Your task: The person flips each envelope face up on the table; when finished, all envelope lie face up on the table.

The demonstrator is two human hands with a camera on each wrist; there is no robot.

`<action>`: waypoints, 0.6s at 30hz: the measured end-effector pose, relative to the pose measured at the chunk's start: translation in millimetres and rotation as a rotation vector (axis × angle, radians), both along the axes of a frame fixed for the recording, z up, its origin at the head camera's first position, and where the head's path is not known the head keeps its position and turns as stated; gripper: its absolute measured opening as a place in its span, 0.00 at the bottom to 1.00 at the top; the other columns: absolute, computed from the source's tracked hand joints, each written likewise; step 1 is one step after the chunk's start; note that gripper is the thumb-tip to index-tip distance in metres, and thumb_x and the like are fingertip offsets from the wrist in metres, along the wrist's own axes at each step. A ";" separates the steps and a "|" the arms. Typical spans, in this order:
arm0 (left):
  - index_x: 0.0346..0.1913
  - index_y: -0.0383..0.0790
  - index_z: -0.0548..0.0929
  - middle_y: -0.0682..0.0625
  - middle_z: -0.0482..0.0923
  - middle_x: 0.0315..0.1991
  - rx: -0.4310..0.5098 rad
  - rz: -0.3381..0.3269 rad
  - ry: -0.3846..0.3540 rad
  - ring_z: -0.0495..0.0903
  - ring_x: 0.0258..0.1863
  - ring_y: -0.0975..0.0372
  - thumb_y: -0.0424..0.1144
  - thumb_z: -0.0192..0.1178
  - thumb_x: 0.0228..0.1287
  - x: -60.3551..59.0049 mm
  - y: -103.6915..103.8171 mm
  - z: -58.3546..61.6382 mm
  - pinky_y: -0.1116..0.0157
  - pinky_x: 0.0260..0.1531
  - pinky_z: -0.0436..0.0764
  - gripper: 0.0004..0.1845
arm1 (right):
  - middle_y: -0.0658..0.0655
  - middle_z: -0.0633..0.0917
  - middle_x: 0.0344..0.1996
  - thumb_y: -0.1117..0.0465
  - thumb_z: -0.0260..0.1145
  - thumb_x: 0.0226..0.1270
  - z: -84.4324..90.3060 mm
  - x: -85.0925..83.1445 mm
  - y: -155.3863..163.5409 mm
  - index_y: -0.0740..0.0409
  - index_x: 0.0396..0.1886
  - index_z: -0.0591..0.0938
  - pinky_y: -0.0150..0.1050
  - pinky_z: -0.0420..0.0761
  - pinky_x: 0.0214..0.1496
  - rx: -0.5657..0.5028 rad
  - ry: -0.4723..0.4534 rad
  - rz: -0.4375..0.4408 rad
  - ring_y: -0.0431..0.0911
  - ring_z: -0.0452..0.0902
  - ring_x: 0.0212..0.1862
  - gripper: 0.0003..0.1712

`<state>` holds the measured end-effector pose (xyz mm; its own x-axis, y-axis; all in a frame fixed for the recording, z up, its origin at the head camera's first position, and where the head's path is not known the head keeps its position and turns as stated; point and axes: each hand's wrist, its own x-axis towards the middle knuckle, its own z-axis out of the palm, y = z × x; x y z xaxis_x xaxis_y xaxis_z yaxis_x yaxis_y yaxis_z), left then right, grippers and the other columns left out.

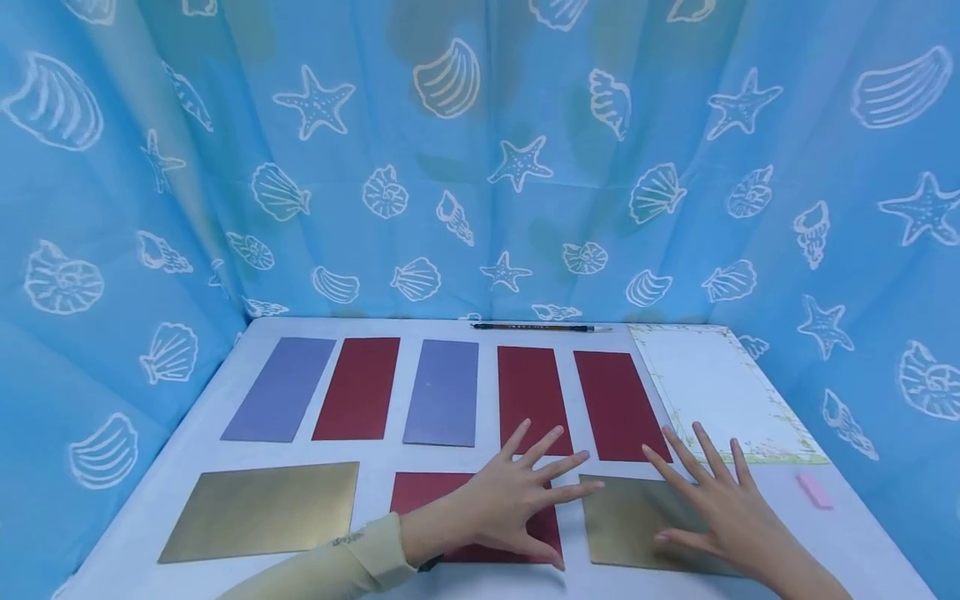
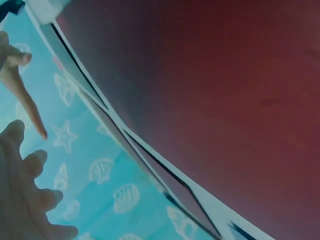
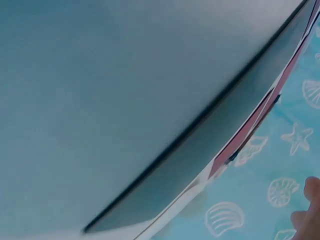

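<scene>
My left hand [image 1: 517, 496], fingers spread wide, is over the front red card [image 1: 423, 490] and covers part of it. The right hand [image 1: 727, 508], also spread, is over the right gold card [image 1: 630, 517] and hides its right part. Neither hand holds anything. In the left wrist view, the red card [image 2: 225, 100] fills much of the picture, with the left fingers [image 2: 37, 200] at the lower left edge. A card's smooth surface [image 3: 110, 90] fills most of the right wrist view. Whether either hand touches the cards I cannot tell.
A back row holds a purple card [image 1: 279, 389], a red card [image 1: 356, 389], a second purple card [image 1: 441, 392] and two more red cards. Another gold card [image 1: 262, 510] lies front left. Behind are a brush [image 1: 540, 327], bordered paper [image 1: 720, 383] and a pink block [image 1: 814, 492].
</scene>
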<state>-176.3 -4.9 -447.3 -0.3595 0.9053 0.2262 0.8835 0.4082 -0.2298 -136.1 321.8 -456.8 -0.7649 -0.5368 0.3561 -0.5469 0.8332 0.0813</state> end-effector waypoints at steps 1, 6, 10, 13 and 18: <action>0.77 0.62 0.49 0.54 0.39 0.78 -0.006 -0.010 -0.001 0.29 0.75 0.49 0.81 0.46 0.49 1.8 4.1 -0.5 0.41 0.68 0.37 0.53 | 0.56 0.50 0.76 0.27 0.70 0.41 -0.3 1.8 3.9 0.39 0.77 0.54 0.66 0.27 0.68 -0.001 -0.003 0.001 0.61 0.32 0.75 0.64; 0.77 0.59 0.42 0.53 0.41 0.78 -0.097 -0.047 -0.022 0.30 0.75 0.48 0.80 0.44 0.51 12.7 22.8 -2.7 0.42 0.69 0.40 0.54 | 0.56 0.51 0.76 0.27 0.70 0.42 -2.4 11.8 20.5 0.40 0.76 0.56 0.64 0.25 0.67 -0.040 -0.077 0.000 0.59 0.33 0.75 0.62; 0.77 0.58 0.33 0.55 0.38 0.78 -0.205 -0.037 -0.099 0.33 0.75 0.50 0.77 0.42 0.57 19.2 32.8 -5.8 0.44 0.69 0.43 0.53 | 0.55 0.53 0.75 0.30 0.71 0.45 -6.3 17.4 28.4 0.42 0.76 0.58 0.62 0.23 0.68 -0.088 -0.145 0.028 0.55 0.32 0.76 0.60; 0.76 0.57 0.31 0.57 0.37 0.78 -0.236 -0.033 -0.173 0.35 0.76 0.53 0.75 0.43 0.59 20.6 37.7 -8.7 0.46 0.70 0.42 0.52 | 0.54 0.54 0.75 0.31 0.72 0.45 -9.0 19.5 32.2 0.46 0.76 0.59 0.53 0.19 0.68 -0.108 -0.172 0.055 0.47 0.29 0.76 0.60; 0.77 0.54 0.33 0.57 0.36 0.77 -0.245 -0.042 -0.248 0.36 0.76 0.57 0.73 0.47 0.60 17.6 40.7 -12.6 0.50 0.71 0.41 0.53 | 0.55 0.66 0.70 0.34 0.75 0.43 -10.4 21.8 37.1 0.49 0.74 0.63 0.24 0.26 0.66 -0.136 -0.226 0.091 0.31 0.31 0.74 0.59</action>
<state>-158.7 35.9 -459.8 -0.3374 0.9372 -0.0890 0.9396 0.3295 -0.0927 -114.3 358.9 -467.2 -0.7839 -0.5659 0.2554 -0.6116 0.7746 -0.1610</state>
